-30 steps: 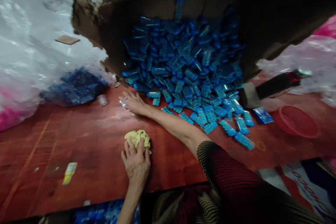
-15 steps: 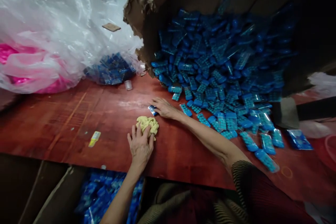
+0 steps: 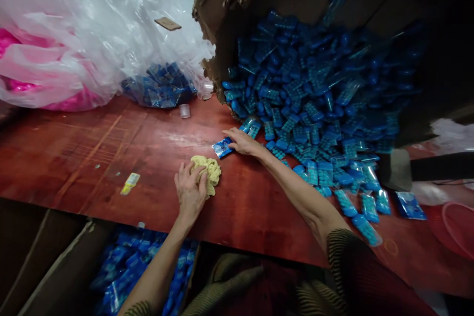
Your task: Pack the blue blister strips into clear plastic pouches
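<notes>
My left hand (image 3: pixel 190 191) rests on a crumpled yellow cloth (image 3: pixel 211 171) on the red-brown table (image 3: pixel 92 158), fingers curled over it. My right hand (image 3: pixel 242 141) lies flat on the table with its fingertips on a small blue packet (image 3: pixel 222 148). Just right of that hand, a heap of blue packets (image 3: pixel 307 103) spills out of a torn cardboard box (image 3: pixel 218 5) lying on its side.
A clear plastic bag (image 3: pixel 92 24) with pink contents and blue packets (image 3: pixel 159 86) lies at the back left. A small clear cap (image 3: pixel 184 110) and a yellow scrap (image 3: pixel 129 182) sit on the table. A box of blue packets (image 3: pixel 126 271) stands below the front edge. A red bowl (image 3: pixel 459 227) is at right.
My right hand has drawn a blue packet away from the heap toward the cloth. My left hand's fingers have curled tighter over the cloth. The view has shifted left.
</notes>
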A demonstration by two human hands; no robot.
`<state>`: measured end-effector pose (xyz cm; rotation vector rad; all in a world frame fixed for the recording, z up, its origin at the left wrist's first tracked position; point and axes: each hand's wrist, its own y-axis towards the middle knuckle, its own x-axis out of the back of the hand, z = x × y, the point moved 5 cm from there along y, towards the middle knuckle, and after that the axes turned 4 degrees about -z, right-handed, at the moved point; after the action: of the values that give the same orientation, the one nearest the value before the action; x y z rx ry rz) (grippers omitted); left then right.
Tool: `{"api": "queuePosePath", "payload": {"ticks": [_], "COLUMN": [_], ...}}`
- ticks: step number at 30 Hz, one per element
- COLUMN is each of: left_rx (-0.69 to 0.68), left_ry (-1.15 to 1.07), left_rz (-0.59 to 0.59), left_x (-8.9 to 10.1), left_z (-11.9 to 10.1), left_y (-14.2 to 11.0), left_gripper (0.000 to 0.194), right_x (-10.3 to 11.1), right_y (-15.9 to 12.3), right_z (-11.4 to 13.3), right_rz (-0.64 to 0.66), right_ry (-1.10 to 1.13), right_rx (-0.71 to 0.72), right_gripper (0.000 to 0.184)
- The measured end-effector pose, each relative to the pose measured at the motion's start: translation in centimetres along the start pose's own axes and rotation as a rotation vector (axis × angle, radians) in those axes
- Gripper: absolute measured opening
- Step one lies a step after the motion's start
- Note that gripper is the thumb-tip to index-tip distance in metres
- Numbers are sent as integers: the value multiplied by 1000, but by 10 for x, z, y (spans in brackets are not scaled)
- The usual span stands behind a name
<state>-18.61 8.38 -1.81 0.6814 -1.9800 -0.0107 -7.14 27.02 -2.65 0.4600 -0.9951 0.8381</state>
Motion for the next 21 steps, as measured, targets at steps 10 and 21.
{"api": "queuePosePath", "payload": {"ticks": [10,21], "left_rx": [-24,-81], "left_ry": [169,235], "left_rz": [149,251], "left_x": [-35,-52], "left_z": [-25,-29], "left_y": [70,85], "left_gripper": [39,26], "right_x": [-3,0], "right_y": [-8,-15], "right_z": [11,17], "right_rz": [-53,-124], "right_ry": [-174,-188], "right_rx": [-23,-109], "right_gripper": [36,36]}}
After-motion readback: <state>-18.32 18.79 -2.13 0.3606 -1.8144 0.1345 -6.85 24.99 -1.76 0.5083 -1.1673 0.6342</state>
